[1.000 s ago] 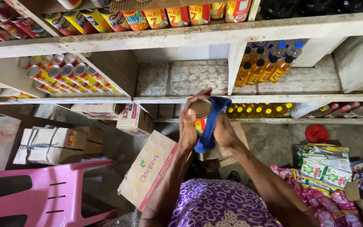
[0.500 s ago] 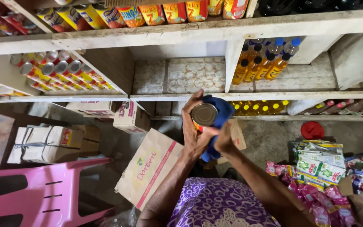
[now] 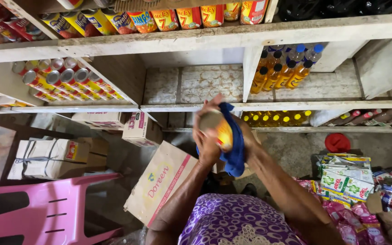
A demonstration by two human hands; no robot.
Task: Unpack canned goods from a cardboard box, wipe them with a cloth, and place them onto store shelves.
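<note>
Bare arms, purple print.

Both forearms are uncovered from elbow to wrist, with no sleeves, watch or bands showing on them. The left hand (image 3: 207, 143) wears no glove or ring that can be made out; the right hand (image 3: 247, 138) is mostly hidden. At 6 o'clock sits a purple garment (image 3: 239, 222) patterned in white dots and swirls, with pale lace-like trim at the bottom edge.

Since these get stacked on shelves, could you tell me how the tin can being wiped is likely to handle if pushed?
The can, held in the left hand against the blue cloth, looks rigid metal, so probably stiff. Its round body would likely roll if laid sideways. Its glossy label may be somewhat slippery.
</note>
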